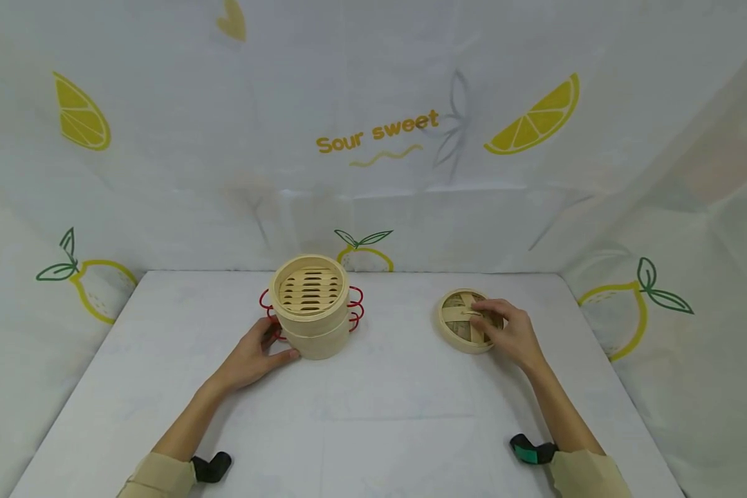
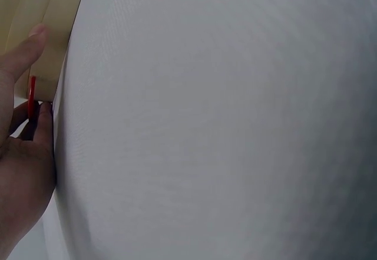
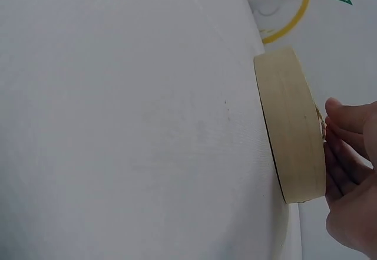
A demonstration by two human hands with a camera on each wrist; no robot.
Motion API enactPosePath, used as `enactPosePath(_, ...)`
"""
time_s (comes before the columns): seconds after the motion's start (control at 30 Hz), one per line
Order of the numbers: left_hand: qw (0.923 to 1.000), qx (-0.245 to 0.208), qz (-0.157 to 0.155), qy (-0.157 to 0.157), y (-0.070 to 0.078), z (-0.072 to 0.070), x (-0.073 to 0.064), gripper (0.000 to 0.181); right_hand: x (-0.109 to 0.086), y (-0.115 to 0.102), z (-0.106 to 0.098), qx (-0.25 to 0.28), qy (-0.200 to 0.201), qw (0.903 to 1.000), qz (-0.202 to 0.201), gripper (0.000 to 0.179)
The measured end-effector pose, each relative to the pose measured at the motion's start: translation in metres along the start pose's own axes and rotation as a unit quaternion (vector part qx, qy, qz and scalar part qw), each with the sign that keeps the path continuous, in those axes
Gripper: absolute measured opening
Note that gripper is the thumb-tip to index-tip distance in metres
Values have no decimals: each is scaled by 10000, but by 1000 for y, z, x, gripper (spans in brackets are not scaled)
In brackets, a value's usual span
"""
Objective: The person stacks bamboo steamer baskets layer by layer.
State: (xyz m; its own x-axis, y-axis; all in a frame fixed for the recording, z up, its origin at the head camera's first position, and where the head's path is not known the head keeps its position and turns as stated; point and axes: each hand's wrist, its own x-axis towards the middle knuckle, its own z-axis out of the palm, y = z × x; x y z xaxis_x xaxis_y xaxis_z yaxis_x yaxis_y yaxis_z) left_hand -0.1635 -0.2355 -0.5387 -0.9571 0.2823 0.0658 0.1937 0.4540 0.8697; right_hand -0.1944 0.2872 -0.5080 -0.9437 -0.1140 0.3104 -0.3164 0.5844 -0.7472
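A round bamboo steamer (image 1: 316, 332) of stacked tiers, with red loop handles (image 1: 356, 297) at its sides, stands left of the table's middle. Its slatted top tier (image 1: 311, 289) is uncovered. My left hand (image 1: 252, 356) grips the stack low on its left side, the thumb against the wall and the fingers (image 2: 43, 124) around by a red handle. To the right, a woven bamboo lid (image 1: 456, 330) sits on the table, its rim (image 3: 291, 130) seen side-on in the right wrist view. My right hand (image 1: 512, 335) pinches the lid at its central top loop.
The white table (image 1: 373, 443) runs back to a lemon-print curtain (image 1: 373, 200), which also hangs at both sides. Bare tabletop lies between the steamer and the lid. Black straps show at both wrists, beside beige sleeves (image 1: 588, 474).
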Motion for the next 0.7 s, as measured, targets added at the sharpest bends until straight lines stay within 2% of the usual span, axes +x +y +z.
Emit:
enactPosePath(0.37,10000,51,-18,-8,0,-1,0,76,3,2,4,-141,307,9993,-145,9)
enactPosePath(0.7,9999,51,-100,0,-2,0,1,78,7,4,5,-167,300,9993,-123,5)
